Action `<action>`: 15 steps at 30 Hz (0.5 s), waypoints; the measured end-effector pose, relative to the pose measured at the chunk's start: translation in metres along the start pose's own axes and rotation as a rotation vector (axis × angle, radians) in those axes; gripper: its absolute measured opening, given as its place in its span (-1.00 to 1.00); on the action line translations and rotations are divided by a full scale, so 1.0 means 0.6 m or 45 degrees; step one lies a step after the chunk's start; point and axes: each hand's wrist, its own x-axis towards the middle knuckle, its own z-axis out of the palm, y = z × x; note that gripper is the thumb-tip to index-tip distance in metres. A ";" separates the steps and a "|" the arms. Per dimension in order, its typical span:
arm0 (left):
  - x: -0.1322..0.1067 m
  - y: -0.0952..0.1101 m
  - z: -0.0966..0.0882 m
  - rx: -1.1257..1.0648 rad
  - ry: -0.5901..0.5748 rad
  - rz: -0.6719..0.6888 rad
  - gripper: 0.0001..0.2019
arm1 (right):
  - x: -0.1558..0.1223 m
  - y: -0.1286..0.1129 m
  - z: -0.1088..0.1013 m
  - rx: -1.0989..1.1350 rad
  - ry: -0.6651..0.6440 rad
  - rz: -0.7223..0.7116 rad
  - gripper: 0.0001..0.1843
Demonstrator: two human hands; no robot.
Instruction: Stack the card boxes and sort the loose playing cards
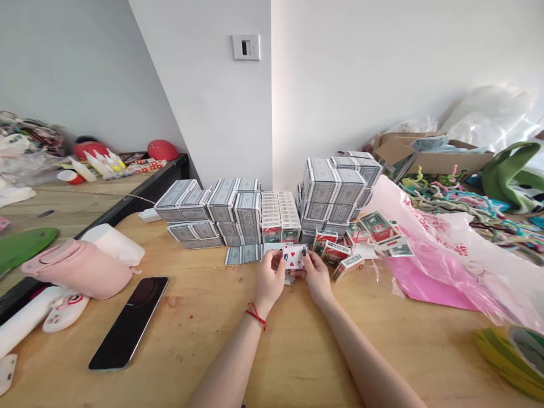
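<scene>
Both my left hand (271,279) and my right hand (317,276) are closed on a playing card (293,256) with red hearts, one at each side of it. Whether more cards lie behind it I cannot tell. Under and behind my hands, grey-backed cards (244,254) lie on the table. Just beyond stand two columns of stacked card boxes (272,209). To the right of my right hand several red and green card boxes (335,253) lean at angles.
Grey-backed card stacks rise at left (187,209) and right (335,190). A phone (130,323) and a pink cup (80,269) lie on the left. Pink plastic wrapping (442,272), yellow-green tape (508,357) and a cardboard box (442,161) are on the right.
</scene>
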 end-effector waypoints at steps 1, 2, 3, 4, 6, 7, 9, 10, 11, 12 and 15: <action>-0.001 0.002 0.000 0.029 -0.009 0.018 -0.84 | 0.001 0.000 -0.001 0.029 0.002 0.005 -0.68; -0.003 0.003 0.000 0.064 -0.020 0.040 -0.84 | 0.002 0.000 -0.002 0.053 -0.003 0.012 -0.69; -0.004 0.004 -0.001 0.106 -0.034 0.066 -0.85 | 0.003 -0.001 -0.003 0.073 -0.014 0.023 -0.69; -0.005 0.004 -0.001 0.154 -0.051 0.099 -0.86 | 0.003 -0.003 -0.003 0.094 -0.028 0.036 -0.68; -0.008 0.003 -0.001 0.263 -0.092 0.180 -0.89 | 0.002 -0.009 -0.003 0.147 -0.067 0.062 -0.67; -0.008 0.003 -0.002 0.319 -0.107 0.223 -0.90 | 0.002 -0.012 -0.003 0.175 -0.088 0.072 -0.66; -0.008 0.002 -0.003 0.418 -0.132 0.301 -0.91 | 0.000 -0.019 -0.001 0.208 -0.115 0.088 -0.67; -0.008 0.003 -0.004 0.459 -0.146 0.334 -0.91 | -0.001 -0.021 -0.001 0.210 -0.120 0.095 -0.68; -0.007 0.005 -0.004 0.492 -0.165 0.362 -0.91 | -0.001 -0.022 0.000 0.205 -0.116 0.100 -0.69; -0.007 0.008 -0.005 0.516 -0.191 0.387 -0.90 | 0.000 -0.021 0.000 0.195 -0.105 0.102 -0.70; -0.007 0.021 -0.005 0.524 -0.284 0.450 -0.85 | 0.002 -0.017 -0.002 0.160 -0.045 0.083 -0.70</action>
